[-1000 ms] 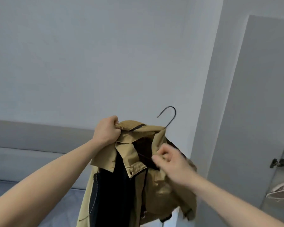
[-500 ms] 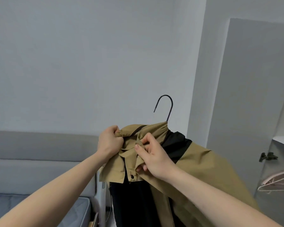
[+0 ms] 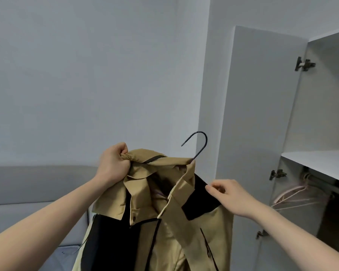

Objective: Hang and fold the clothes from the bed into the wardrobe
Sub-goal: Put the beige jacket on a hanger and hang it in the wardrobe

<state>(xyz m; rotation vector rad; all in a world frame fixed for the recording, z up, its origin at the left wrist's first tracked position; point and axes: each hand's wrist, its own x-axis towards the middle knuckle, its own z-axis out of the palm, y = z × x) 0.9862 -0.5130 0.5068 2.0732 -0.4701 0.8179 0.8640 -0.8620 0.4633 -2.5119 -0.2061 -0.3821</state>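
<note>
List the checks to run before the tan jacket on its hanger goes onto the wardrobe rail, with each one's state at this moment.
1. Left hand grips the jacket bunched at the collar: ok.
2. Hanger hook free above the collar: ok.
3. Jacket seated evenly on both hanger shoulders: cannot tell, fabric hides the hanger.
4. Right hand has a firm hold at the black shoulder panel: not ok, fingers only touch it.
5. Wardrobe door open: ok.
6. Free space on the rail beside the pink hangers: cannot tell.
</note>
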